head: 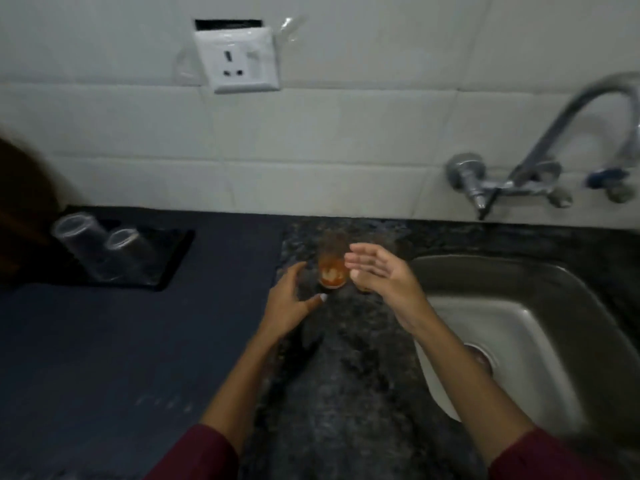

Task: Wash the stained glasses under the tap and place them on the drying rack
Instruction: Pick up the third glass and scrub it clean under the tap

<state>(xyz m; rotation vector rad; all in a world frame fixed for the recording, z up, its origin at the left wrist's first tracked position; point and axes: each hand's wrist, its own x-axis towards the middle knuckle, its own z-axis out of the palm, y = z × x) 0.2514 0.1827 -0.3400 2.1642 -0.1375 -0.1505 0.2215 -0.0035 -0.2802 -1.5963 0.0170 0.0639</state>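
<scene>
We had two clear glasses (104, 251) upended on the rack (173, 261). One stained glass (332, 270) sat unwashed on the surface (346, 375) (beside the sink (554, 289)), between our left hand (287, 306) and right hand (381, 275), both open, gripping nothing.

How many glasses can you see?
3. Two clear glasses stand upside down on the black tray at left. One orange-stained glass sits on the counter between the hands; another may hide behind the right hand.
</scene>
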